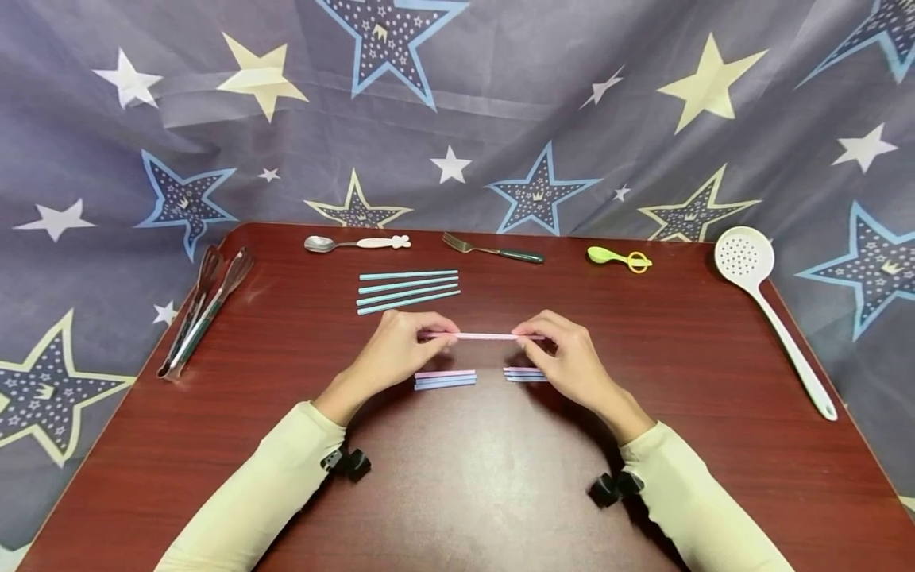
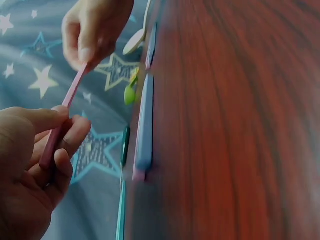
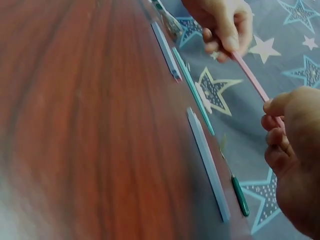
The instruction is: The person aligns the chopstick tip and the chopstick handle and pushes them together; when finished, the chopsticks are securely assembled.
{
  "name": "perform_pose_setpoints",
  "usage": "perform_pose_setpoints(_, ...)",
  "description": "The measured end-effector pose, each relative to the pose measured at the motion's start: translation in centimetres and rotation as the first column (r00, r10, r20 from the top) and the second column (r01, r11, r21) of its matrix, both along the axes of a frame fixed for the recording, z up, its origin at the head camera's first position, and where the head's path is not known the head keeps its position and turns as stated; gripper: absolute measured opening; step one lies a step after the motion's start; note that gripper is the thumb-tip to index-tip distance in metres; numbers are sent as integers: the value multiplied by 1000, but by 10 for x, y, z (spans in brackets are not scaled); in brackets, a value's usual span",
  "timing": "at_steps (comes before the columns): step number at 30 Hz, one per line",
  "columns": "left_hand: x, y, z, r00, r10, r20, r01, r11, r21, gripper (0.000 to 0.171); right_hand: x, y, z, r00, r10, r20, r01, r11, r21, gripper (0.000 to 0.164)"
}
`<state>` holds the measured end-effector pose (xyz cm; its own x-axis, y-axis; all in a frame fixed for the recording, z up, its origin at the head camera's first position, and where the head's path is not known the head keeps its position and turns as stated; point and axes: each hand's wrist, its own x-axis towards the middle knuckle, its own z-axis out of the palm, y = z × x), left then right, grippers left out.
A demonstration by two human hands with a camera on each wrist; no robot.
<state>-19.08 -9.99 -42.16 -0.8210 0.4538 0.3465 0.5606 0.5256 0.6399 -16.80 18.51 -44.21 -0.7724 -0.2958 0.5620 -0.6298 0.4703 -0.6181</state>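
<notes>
A pink chopstick point(image 1: 486, 336) is held level above the table between both hands. My left hand point(image 1: 407, 345) pinches its left end between thumb and fingers; my right hand point(image 1: 565, 353) pinches the right end. In the left wrist view, the stick's blunt square end point(image 2: 46, 162) pokes out below the left thumb. Under the hands lie two small groups of pink and blue sticks, a left group point(image 1: 445, 383) and a right group point(image 1: 525, 374), the latter partly hidden by the right hand. Farther back, several teal chopsticks point(image 1: 407, 290) lie side by side.
Along the back edge lie a spoon with a white handle point(image 1: 357, 243), a green-handled fork point(image 1: 493, 249) and a small green spoon with a yellow ring point(image 1: 619, 258). Metal tongs point(image 1: 207, 306) rest at the left edge, a white skimmer point(image 1: 775, 318) at the right. A star-patterned cloth point(image 1: 457, 119) hangs behind.
</notes>
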Motion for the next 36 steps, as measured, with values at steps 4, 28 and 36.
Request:
perform_pose_setpoints(4,-7,-26,-8,995,98,1,-98,993,-63,5,-3,11,-4,997,-55,56,54,998,32,12)
perform_pose_setpoints(28,-45,-83,-50,942,329,-69,-335,933,-130,11,6,35,-24,971,56,233,-109,969,222,9)
perform_pose_setpoints(36,-50,-79,-50,938,339,-71,-346,928,-140,16,8,31,-22,968,53,246,-107,971,212,7)
